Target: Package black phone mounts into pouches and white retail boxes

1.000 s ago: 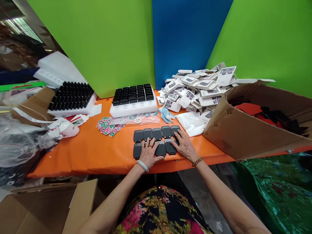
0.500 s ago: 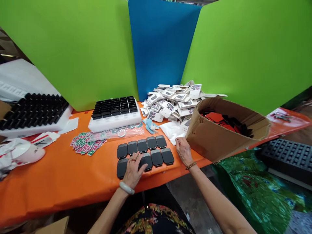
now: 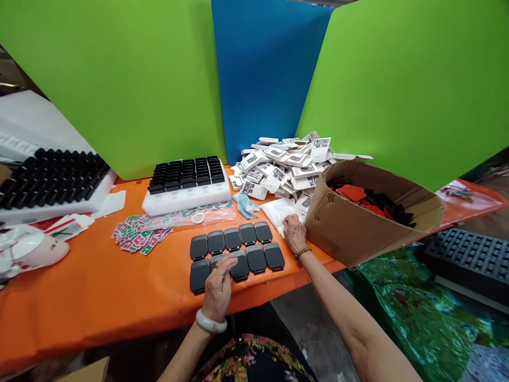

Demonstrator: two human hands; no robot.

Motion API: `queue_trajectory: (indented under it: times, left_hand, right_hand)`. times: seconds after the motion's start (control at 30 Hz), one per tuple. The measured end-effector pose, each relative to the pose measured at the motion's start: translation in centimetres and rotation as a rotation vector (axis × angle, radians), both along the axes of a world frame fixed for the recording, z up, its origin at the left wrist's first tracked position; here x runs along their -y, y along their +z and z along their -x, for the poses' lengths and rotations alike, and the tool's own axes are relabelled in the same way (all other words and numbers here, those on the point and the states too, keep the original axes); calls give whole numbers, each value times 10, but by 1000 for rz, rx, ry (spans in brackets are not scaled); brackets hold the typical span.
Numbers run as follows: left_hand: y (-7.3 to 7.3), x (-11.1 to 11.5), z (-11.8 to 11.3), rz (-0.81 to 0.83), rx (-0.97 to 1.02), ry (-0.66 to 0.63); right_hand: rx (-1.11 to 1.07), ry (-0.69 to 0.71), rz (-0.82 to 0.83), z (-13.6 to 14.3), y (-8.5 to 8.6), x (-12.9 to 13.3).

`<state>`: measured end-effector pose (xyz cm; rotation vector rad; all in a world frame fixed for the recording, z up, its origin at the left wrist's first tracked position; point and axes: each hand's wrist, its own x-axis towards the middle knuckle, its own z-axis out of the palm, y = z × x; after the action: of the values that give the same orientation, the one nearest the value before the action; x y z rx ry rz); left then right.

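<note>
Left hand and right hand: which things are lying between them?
In the head view, three flat, black, rounded-square pieces of the nearer row lie between left hand and right hand.

I watch through one camera on the head, which looks forward and down at the near table (image 3: 131, 307), with left hand (image 3: 218, 293) and right hand (image 3: 295, 233) below the middle, and the panels (image 3: 139, 85) farther, across the top.

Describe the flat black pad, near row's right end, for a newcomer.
On the orange-covered table, find the open brown cardboard box. Left of it lie two rows of flat, rounded-corner black pads; yours is the near row's rightmost pad. It alone has no pad either to its right or on its near side.
</note>
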<state>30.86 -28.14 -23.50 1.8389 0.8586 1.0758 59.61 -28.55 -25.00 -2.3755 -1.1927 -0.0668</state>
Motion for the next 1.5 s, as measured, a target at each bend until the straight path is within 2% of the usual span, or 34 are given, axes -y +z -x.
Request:
queue_trajectory:
  times: [0.1, 0.2, 0.3, 0.4, 0.47, 0.57, 0.67, 0.77, 0.83, 0.9, 0.97, 1.1, 1.17, 1.27, 1.4, 1.5]
  left_hand:
    - [6, 5, -9, 332, 82, -41]
    - [15, 8, -24, 677, 132, -115]
    - [23, 7, -43, 962, 159, -162]
    - [30, 5, -57, 1203, 244, -234]
    - [34, 5, -60, 1282, 348, -318]
    - [38, 6, -56, 1221, 475, -315]
    - [36, 6, -44, 1090, 457, -178]
    - [33, 6, -29, 1061, 409, -92]
    - [34, 7, -20, 1069, 386, -108]
    - [38, 11, -10, 1056, 345, -164]
    - [44, 15, -2, 1033, 302, -221]
    - [53, 25, 11, 992, 277, -232]
    - [54, 30, 16, 969, 291, -197]
    - [52, 33, 22, 909, 324, -121]
    - [47, 34, 30, 817, 375, 26]
    - [42, 34, 37, 898, 451, 45]
  right_hand:
    - [-11, -3, -47, 4, 8, 12]
    - [-79, 93, -238, 20, 22, 38]
    - [-221, 245, -419, 53, 36, 69]
    - [-323, 424, -426, 95, 44, 97]
    - [-372, 547, -405, 119, 44, 110]
    - [-417, 650, -340, 144, 40, 122]
    - [-452, 692, -253, 154, 41, 128]
    - [-519, 729, -217, 153, 46, 126]
    - [-570, 613, -293, 147, 49, 119]
    - [-633, 426, -397, 138, 50, 109]
    - [-778, 360, -417, 131, 51, 98]
    - [-1300, 515, -208, 134, 55, 84]
    - [-1436, 503, -179, 144, 56, 82]
    - [-1440, 462, -224, 158, 55, 82]
    - [-1352, 477, -196, 167, 52, 80]
    - [-1373, 460, -243, 172, 53, 78]
